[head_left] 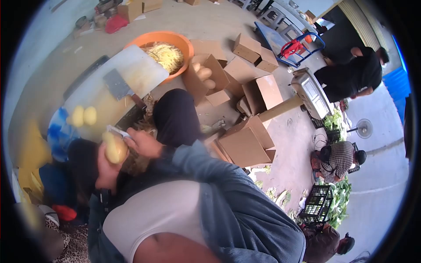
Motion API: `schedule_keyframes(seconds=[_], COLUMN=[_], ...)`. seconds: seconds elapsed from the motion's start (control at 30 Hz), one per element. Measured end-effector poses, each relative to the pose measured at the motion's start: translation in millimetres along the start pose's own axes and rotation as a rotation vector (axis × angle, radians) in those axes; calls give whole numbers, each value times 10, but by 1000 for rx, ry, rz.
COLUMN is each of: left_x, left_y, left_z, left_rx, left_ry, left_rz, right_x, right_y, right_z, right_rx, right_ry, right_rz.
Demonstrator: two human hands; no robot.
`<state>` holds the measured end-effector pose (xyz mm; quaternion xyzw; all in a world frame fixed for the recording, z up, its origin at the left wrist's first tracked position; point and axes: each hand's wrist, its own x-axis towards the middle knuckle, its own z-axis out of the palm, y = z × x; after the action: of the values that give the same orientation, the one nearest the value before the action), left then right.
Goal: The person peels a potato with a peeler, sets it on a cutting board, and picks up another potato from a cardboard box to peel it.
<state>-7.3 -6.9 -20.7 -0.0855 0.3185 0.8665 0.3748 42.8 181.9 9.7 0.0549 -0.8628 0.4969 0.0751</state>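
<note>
A large yellow potato (115, 148), partly peeled, rests in my left hand (106, 171), whose fingers wrap round its lower side. My right hand (144, 143) is closed on a white peeler (117, 131), its head against the top of the potato. Just beyond, two peeled potatoes (84, 116) lie at the near left part of the cutting board (144, 65). A cleaver (117, 84) lies flat on the board, handle toward my knee. Behind the board, an orange basin (186, 48) holds yellow strips (164, 56). More potatoes (204, 74) are in an open cardboard box (193, 83).
Cardboard boxes (245, 140) stand on the floor to the right, near a metal scale (312, 94). A blue trolley (274, 39) is farther back. Several people (342, 158) are at the right, beside a black crate (316, 203) and leafy greens (340, 199).
</note>
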Motion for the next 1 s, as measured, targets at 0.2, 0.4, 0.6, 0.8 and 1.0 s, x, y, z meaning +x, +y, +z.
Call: schedule_keyframes(seconds=[0.2, 0.4, 0.6, 0.8, 1.0], left_x=[13, 31, -79, -90, -121], left_y=[8, -86, 23, 42, 53], left_z=[-89, -165, 176, 197, 206], left_rx=[8, 0, 5, 26, 45], left_ry=[-24, -83, 44, 14, -9], left_rz=[-84, -18, -47, -60, -110], right_x=[-8, -4, 77, 96, 98], right_y=[8, 99, -14, -1, -8], right_z=[-18, -86, -131, -146, -170], right_rx=[-1, 132, 87, 54, 16], right_ry=[-17, 40, 25, 34, -10], right_rz=[-40, 67, 34, 31, -15])
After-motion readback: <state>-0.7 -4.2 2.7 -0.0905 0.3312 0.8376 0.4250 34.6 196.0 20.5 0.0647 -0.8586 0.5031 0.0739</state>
